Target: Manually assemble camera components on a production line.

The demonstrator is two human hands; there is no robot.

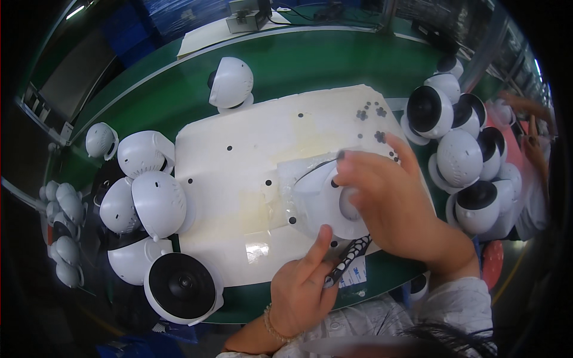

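Observation:
A white rounded camera housing [325, 206] lies on a sheet of clear plastic film [287, 179] near the board's right side. My right hand [388, 197] is above it, fingers bent and slightly blurred, with a small black round pad [341, 154] at a fingertip. Another black dot [334, 184] shows on the housing beside the thumb; part of the housing is hidden by this hand. Close to the board's front edge, my left hand [304, 286] grips a black strip with round holes [349, 260], one finger stretched toward the housing.
The white board [221, 221] bears several scattered black dots and flower-like clusters [362, 114]. More white camera units crowd the left [158, 203] and right [459, 158]. One unit [231, 83] stands behind the board on the green table [286, 59]. Another person's hand [531, 107] shows far right.

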